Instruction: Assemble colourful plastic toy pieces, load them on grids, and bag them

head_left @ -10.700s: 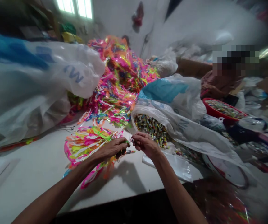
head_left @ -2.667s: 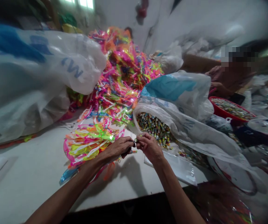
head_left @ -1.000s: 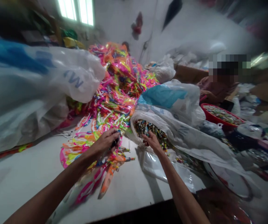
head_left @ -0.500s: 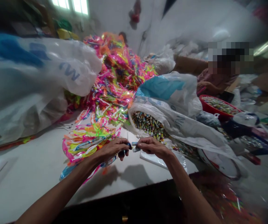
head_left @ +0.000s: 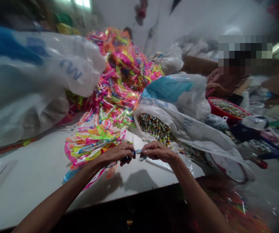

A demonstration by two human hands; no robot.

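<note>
the left hand (head_left: 127,154) is closed, its thumb and fingers pinched on the left end of a short patterned tube (head_left: 138,151), where something blue shows at the fingertips. the right hand (head_left: 155,151) is narrow too, thumb and fingers pressed together on the right end of the same tube. the tube lies roughly level between the two hands, above the table (head_left: 39,181), near its front edge. a second small piece (head_left: 142,158) sticks out below the fingers of the right hand; how it is held cannot be told.

beside and behind the left hand, a fan of bright strips (head_left: 81,152) in pink, yellow, orange, white and blue is spread on the table. farther back rises a tall heap (head_left: 122,64) of the same bright colours, with a big white bag (head_left: 81,61) to its left. behind the right hand, an open white sack (head_left: 190,132) shows many small pieces (head_left: 154,127) in its mouth. a clear bag (head_left: 165,165) lies flat on the table, partly under the right hand. at the right, a person (head_left: 223,82) is near a red bowl (head_left: 215,114) filled with small items.
</note>
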